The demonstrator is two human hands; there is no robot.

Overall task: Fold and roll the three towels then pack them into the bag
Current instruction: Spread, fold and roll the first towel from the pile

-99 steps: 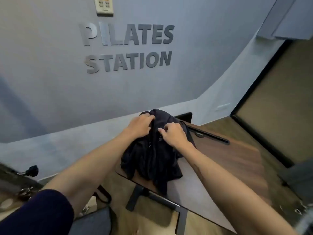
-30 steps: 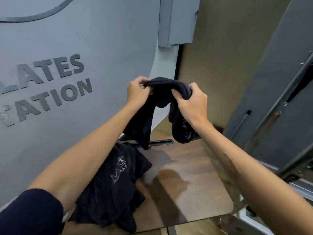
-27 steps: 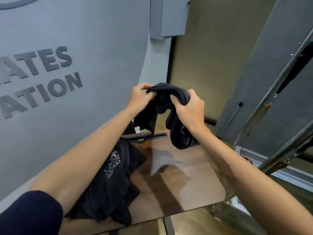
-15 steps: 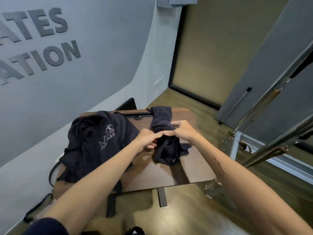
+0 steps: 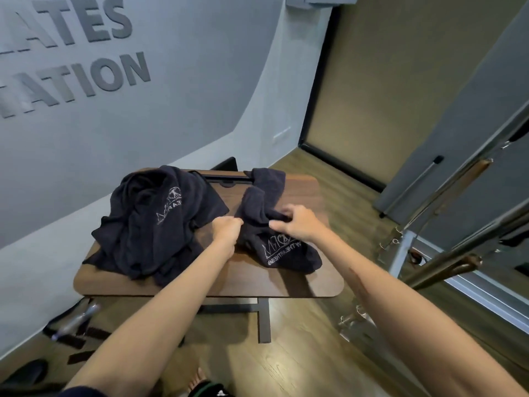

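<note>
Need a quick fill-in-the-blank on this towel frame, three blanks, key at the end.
1. Both hands, left hand and right hand, are on the ____ towel of the two dark heaps.
2. The other heap of towels lies on the table's ____ side.
3. The wall lettering is ____ in colour.

Missing words: right; left; grey

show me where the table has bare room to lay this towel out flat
Bare wood along the near edge of the table and at its far right corner. The heap of towels fills the left; the towel under both hands crowds the middle right.
</note>
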